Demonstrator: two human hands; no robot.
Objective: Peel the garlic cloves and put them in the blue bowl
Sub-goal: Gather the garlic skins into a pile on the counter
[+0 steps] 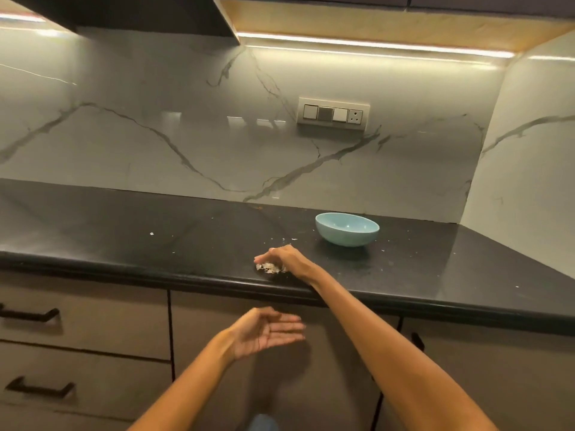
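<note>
Resting near the black counter's (155, 244) front edge, the right hand (287, 259) curls loosely over a small pile of garlic skins (270, 268); whether it grips them is unclear. Left hand (267, 331) hangs flat, palm up, below the edge. Blue bowl (347, 229) stands upright behind, mouth up

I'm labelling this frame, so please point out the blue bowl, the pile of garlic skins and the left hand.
blue bowl (347, 229): head view, inside wall.
pile of garlic skins (268, 268): head view, middle of pile.
left hand (267, 332): head view, open palm.
</note>
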